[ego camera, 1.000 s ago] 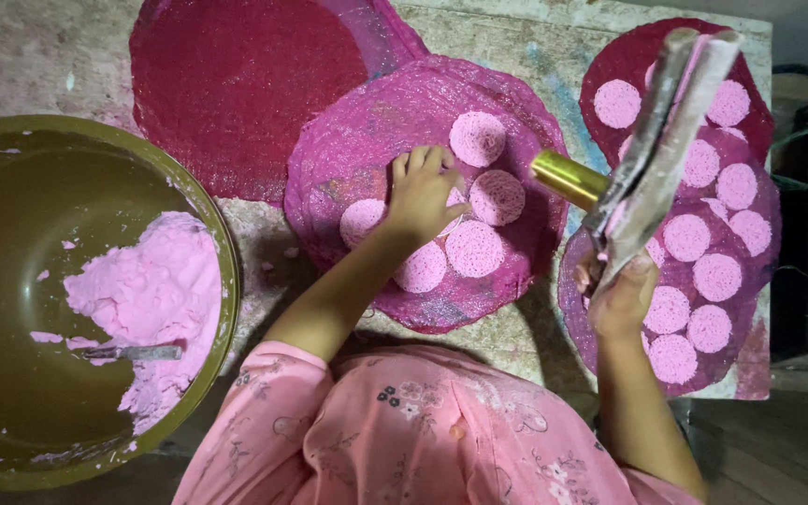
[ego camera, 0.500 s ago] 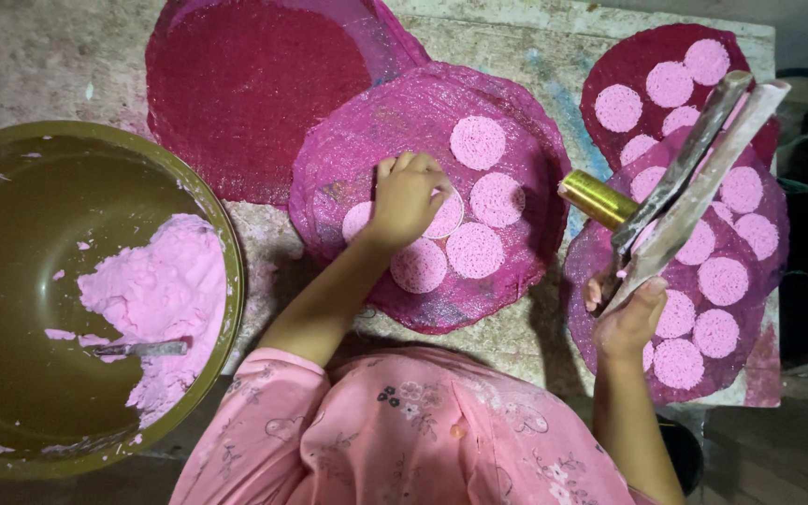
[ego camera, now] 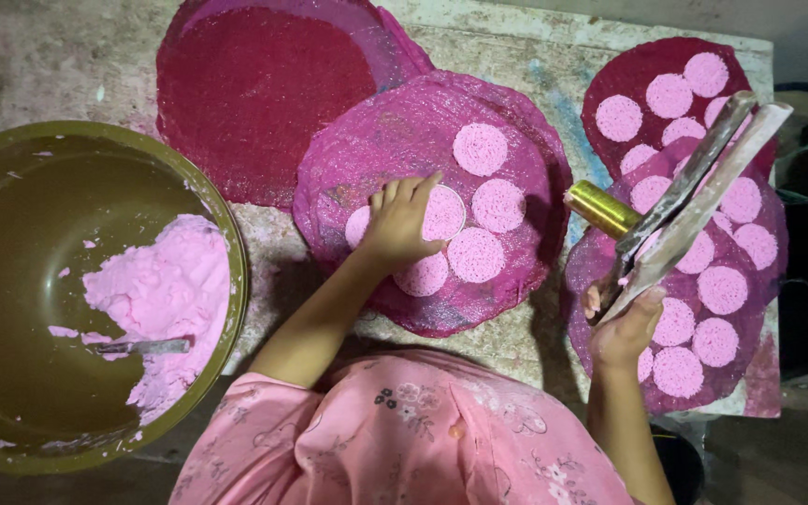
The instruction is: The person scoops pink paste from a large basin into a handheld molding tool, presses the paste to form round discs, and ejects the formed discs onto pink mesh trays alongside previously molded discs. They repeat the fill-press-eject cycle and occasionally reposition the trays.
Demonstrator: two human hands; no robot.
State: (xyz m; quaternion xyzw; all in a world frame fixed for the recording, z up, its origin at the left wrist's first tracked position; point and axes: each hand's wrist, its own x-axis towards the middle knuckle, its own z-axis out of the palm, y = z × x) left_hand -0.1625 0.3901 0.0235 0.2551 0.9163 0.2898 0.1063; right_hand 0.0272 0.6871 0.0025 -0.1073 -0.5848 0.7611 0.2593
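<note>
The left hand's (ego camera: 399, 224) fingers are laid together, flat on a pale pink disc (ego camera: 441, 212) on the central magenta mat (ego camera: 367, 150). The right hand (ego camera: 624, 329) is clamped on a long, flat metal press (ego camera: 694, 206), slanting toward the table's (ego camera: 516, 337) far right corner, brass-coloured handle (ego camera: 602, 208) leftward.

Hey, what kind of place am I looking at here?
Probably a small home food workshop: a big bowl of pink dough, pink discs laid on round magenta mats, and a worn concrete table.
</note>
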